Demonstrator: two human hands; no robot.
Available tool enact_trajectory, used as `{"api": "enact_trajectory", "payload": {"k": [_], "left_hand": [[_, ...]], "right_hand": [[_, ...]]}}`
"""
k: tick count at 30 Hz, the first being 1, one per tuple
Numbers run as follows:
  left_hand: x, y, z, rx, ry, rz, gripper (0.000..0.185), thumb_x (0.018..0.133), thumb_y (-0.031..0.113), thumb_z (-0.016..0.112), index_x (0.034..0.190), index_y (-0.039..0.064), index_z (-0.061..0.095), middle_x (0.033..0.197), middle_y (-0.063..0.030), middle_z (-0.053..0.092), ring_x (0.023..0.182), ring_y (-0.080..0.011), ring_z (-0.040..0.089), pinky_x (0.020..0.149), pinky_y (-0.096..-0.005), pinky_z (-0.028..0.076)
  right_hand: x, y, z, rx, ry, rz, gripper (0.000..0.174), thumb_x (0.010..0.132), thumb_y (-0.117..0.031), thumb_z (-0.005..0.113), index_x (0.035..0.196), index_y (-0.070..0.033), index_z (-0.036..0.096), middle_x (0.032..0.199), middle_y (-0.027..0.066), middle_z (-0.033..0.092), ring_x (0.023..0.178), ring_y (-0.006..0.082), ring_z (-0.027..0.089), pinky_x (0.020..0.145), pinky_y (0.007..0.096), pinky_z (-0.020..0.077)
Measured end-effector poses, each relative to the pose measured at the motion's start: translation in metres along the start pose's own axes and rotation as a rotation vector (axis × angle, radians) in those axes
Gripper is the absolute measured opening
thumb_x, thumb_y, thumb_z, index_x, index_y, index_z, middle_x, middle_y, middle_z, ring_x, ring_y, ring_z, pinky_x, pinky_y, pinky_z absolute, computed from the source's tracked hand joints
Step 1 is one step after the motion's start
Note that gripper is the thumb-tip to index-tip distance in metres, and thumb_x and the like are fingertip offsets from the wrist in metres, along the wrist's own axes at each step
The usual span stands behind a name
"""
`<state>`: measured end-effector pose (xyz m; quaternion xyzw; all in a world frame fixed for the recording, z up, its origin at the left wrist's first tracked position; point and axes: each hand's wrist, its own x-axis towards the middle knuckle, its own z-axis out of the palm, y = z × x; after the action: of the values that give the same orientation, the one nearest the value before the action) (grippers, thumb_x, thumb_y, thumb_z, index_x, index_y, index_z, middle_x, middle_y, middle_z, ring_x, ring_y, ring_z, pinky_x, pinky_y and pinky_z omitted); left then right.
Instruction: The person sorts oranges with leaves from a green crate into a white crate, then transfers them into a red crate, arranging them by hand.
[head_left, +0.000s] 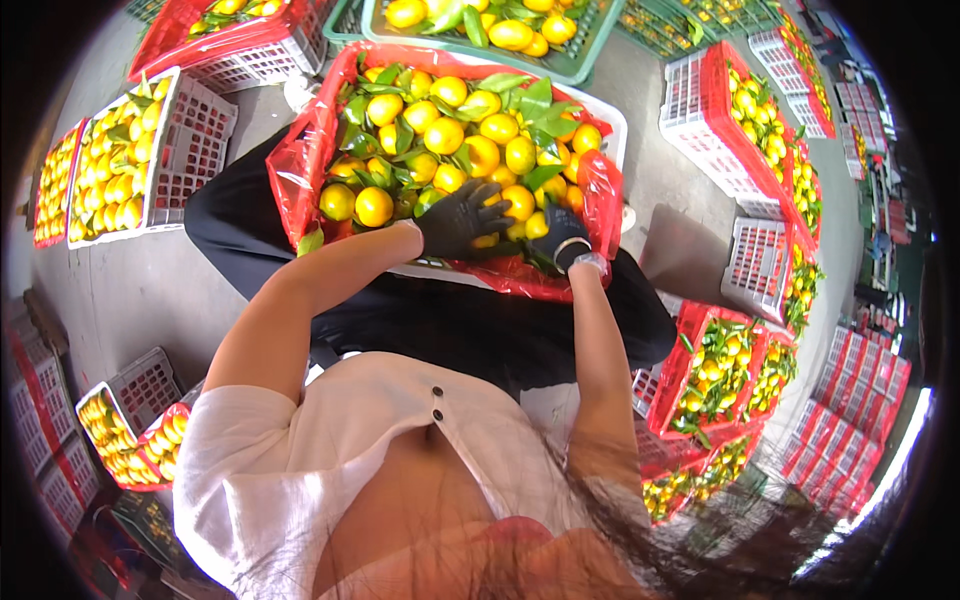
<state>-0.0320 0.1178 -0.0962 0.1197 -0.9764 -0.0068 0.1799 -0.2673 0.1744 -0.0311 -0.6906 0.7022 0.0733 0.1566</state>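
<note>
A white plastic crate (616, 124) lined with red plastic film (296, 161) stands before me, full of yellow-orange mandarins (444, 136) with green leaves (541, 103). My left hand (465, 219), in a black glove, lies palm down over the fruit at the near side. Its fingers are spread, and mandarins show around them. To its right, my right hand (562, 231), also gloved, reaches in by the near right corner beside the folded film. A small mandarin (536, 225) lies against its fingers. Whether the right hand grips that fruit is hidden.
Beyond stands a green crate (600, 49) of leafy mandarins. On the left is a white crate (174, 142) of mandarins without many leaves. Red-lined crates (694, 124) line the right side, with another (675, 367) near my right knee. Grey floor (150, 292) lies between them.
</note>
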Motion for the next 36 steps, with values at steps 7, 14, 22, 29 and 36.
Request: {"api": "enact_trajectory", "payload": {"k": [7,14,22,29,36], "left_hand": [[0.007,-0.004,-0.004,0.097,-0.09,-0.012,0.057,0.087,0.025,0.045,0.141,0.023,0.032,0.143,-0.0066,0.038,0.132,-0.035,0.036,0.108,-0.0561,0.026],[-0.041,-0.057,-0.074,-0.252,0.09,-0.42,0.071,0.076,0.046,0.066,0.137,0.019,0.041,0.146,-0.0141,0.032,0.135,-0.0415,0.025,0.109,-0.0574,0.021],[-0.098,-0.068,-0.057,-0.153,-0.065,-0.767,0.072,0.073,0.045,0.069,0.136,0.018,0.044,0.139,-0.0228,0.037,0.131,-0.0464,0.028,0.105,-0.0612,0.023],[-0.076,-0.078,-0.061,-0.114,-0.042,-0.719,0.072,0.075,0.045,0.067,0.136,0.017,0.043,0.137,-0.021,0.039,0.133,-0.0445,0.027,0.108,-0.0589,0.02],[0.009,-0.142,-0.052,-0.129,0.133,-0.497,0.07,0.079,0.046,0.062,0.139,0.017,0.039,0.141,-0.0175,0.036,0.136,-0.0425,0.023,0.11,-0.0572,0.019]], "right_hand": [[0.027,0.025,-0.008,0.289,-0.003,0.102,0.042,0.065,-0.03,0.081,0.089,-0.004,0.059,0.082,0.0116,0.063,0.08,0.028,0.06,0.071,0.0397,0.0469],[0.038,0.051,-0.065,0.051,0.427,0.164,0.045,0.075,-0.038,0.071,0.102,-0.003,0.061,0.097,0.0196,0.065,0.093,0.0348,0.062,0.08,0.0464,0.0493],[0.063,0.061,-0.051,0.524,0.274,0.655,0.072,0.071,-0.054,0.068,0.102,0.01,0.06,0.103,0.0287,0.063,0.1,0.0437,0.059,0.085,0.0459,0.0461],[0.059,0.077,-0.067,0.159,0.232,0.542,0.071,0.075,-0.049,0.067,0.12,0.004,0.049,0.113,0.0262,0.059,0.106,0.0398,0.058,0.087,0.0465,0.0471],[0.154,-0.069,-0.103,0.03,0.454,-0.53,0.053,0.083,-0.033,0.062,0.129,-0.009,0.048,0.13,0.0138,0.049,0.117,0.0378,0.047,0.101,0.0481,0.0359]]}}
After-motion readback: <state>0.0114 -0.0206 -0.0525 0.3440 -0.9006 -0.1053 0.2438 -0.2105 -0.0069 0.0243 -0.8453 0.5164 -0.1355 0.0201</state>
